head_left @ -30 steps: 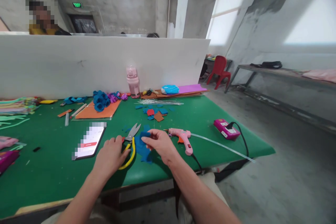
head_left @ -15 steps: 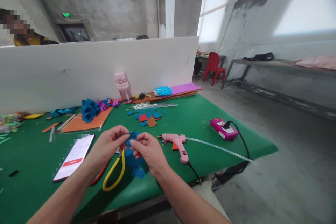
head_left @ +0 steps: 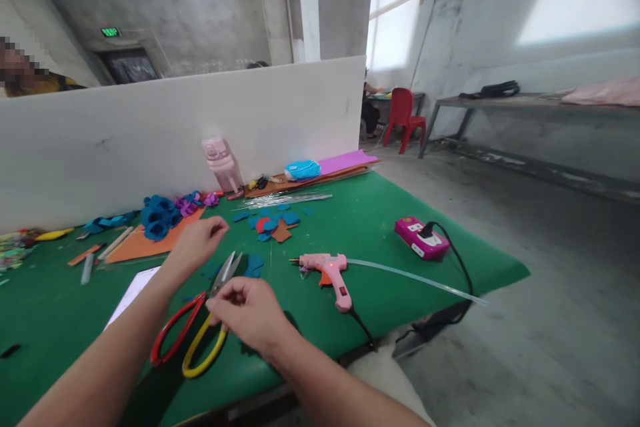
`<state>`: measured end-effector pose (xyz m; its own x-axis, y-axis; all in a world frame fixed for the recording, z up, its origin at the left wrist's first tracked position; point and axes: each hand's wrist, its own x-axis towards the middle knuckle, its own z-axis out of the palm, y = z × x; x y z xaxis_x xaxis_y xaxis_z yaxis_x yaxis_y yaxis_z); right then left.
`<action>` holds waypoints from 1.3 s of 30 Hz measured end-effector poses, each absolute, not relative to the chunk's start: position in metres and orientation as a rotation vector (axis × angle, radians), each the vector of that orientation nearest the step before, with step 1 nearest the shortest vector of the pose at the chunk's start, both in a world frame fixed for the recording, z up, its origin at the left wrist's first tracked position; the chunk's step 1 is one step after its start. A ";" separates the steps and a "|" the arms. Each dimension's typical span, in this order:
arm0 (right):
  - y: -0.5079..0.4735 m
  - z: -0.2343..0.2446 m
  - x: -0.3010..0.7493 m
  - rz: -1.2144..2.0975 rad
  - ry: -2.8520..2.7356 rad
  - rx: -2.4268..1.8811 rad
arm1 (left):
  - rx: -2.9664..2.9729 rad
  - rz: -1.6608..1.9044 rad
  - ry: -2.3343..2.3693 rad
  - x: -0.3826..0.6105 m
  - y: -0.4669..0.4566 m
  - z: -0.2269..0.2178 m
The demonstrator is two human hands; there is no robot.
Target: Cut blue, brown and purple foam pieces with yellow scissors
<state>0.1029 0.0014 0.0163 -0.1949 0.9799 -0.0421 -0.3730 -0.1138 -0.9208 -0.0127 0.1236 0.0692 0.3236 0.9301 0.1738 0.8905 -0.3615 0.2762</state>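
My right hand (head_left: 250,310) is closed in a pinch at the yellow handle of the scissors (head_left: 199,340). These scissors have one red and one yellow handle, and their blades are parted, pointing away from me. Beyond and to the left, my left hand (head_left: 200,240) is raised with its fingers curled together; whatever lies inside them, if anything, is hidden. Small blue pieces (head_left: 255,264) lie beside the blades. Under my left forearm, a phone (head_left: 131,293) is partly covered. A pink glue gun (head_left: 325,265) rests to the right of my right hand, a clear glue stick in its back.
Blue rolled pieces (head_left: 159,215) sit on an orange sheet (head_left: 135,247). Blue, red and brown scraps (head_left: 273,225) lie mid-table. Farther back stand a pink bottle (head_left: 221,163) and a white partition (head_left: 280,107). A magenta power strip (head_left: 420,238) with a cord is at right.
Both hands have come apart from the blue piece they held together. My left hand moved up and left; my right hand moved left and down onto the scissors. The view shifted slightly.
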 end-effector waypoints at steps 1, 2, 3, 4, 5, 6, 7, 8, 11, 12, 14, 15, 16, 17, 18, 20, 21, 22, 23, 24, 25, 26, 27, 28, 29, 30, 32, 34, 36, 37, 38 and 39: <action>0.003 0.019 0.108 1.554 -0.953 -0.885 | 2.461 0.404 1.705 -0.023 0.105 0.069; 0.005 0.021 0.113 1.547 -0.903 -0.888 | 2.471 0.310 1.720 -0.032 0.086 0.065; 0.006 0.022 0.118 1.521 -0.860 -0.881 | 2.486 0.085 1.745 -0.039 0.067 0.060; 0.008 0.023 0.123 1.498 -0.826 -0.879 | 2.477 -0.079 1.779 -0.043 0.049 0.053; 0.009 0.024 0.127 1.482 -0.793 -0.873 | 2.495 -0.176 1.797 -0.045 0.033 0.045; 0.010 0.024 0.130 1.475 -0.764 -0.867 | 2.544 -0.231 1.793 -0.044 0.020 0.037; 0.011 0.023 0.132 1.473 -0.747 -0.864 | 2.591 -0.259 1.849 -0.043 0.011 0.030; 0.012 0.022 0.133 1.470 -0.740 -0.860 | 2.618 -0.273 1.903 -0.040 0.005 0.024; 0.014 0.018 0.132 1.459 -0.738 -0.872 | 2.528 -0.235 2.053 -0.036 0.001 0.017; 0.015 0.017 0.130 1.453 -0.739 -0.881 | 2.484 -0.217 2.075 -0.036 0.002 0.017; 0.016 0.014 0.128 1.453 -0.750 -0.890 | 2.421 -0.194 2.095 -0.038 0.005 0.018; 0.017 0.013 0.127 1.455 -0.758 -0.891 | 2.399 -0.184 2.102 -0.039 0.006 0.019; 0.018 0.012 0.126 1.459 -0.766 -0.889 | 2.373 -0.172 2.112 -0.040 0.007 0.019; 0.019 0.012 0.126 1.460 -0.770 -0.886 | 2.347 -0.153 2.123 -0.041 0.008 0.018; 0.019 0.011 0.126 1.461 -0.772 -0.881 | 2.321 -0.128 2.135 -0.041 0.008 0.017; 0.021 0.010 0.127 1.455 -0.770 -0.872 | 2.269 -0.058 2.145 -0.043 0.010 0.015; 0.021 0.009 0.128 1.449 -0.769 -0.872 | 2.244 -0.015 2.139 -0.044 0.010 0.015; 0.022 0.009 0.130 1.440 -0.767 -0.875 | 2.218 0.030 2.127 -0.046 0.011 0.015; 0.022 0.008 0.132 1.432 -0.765 -0.881 | 2.189 0.076 2.113 -0.048 0.012 0.016; 0.022 0.008 0.134 1.421 -0.763 -0.888 | 2.153 0.117 2.103 -0.051 0.014 0.017; 0.022 0.009 0.136 1.407 -0.760 -0.893 | 2.113 0.153 2.098 -0.055 0.015 0.019; 0.023 0.009 0.139 1.391 -0.758 -0.893 | 2.071 0.184 2.100 -0.059 0.017 0.021; 0.023 0.009 0.141 1.373 -0.756 -0.891 | 2.030 0.208 2.109 -0.063 0.019 0.024; 0.023 0.009 0.143 1.352 -0.754 -0.888 | 1.995 0.226 2.120 -0.067 0.021 0.027; 0.024 0.010 0.146 1.330 -0.751 -0.888 | 1.971 0.241 2.129 -0.071 0.023 0.030; 0.025 0.010 0.148 1.310 -0.747 -0.892 | 1.955 0.247 2.135 -0.075 0.025 0.032; 0.026 0.009 0.151 1.270 -0.756 -0.913 | 1.945 0.241 2.126 -0.080 0.026 0.035; 0.027 0.008 0.155 1.236 -0.828 -0.951 | 1.961 0.222 2.099 -0.082 0.022 0.037; 0.027 0.008 0.158 1.195 -0.936 -0.993 | 1.990 0.207 2.072 -0.084 0.010 0.037; 0.026 0.008 0.160 1.175 -0.976 -1.011 | 2.004 0.201 2.042 -0.085 0.002 0.038; 0.025 0.009 0.161 1.157 -0.999 -1.022 | 2.010 0.200 1.992 -0.086 -0.007 0.039; 0.024 0.010 0.163 1.143 -1.004 -1.028 | 2.007 0.199 1.921 -0.088 -0.016 0.040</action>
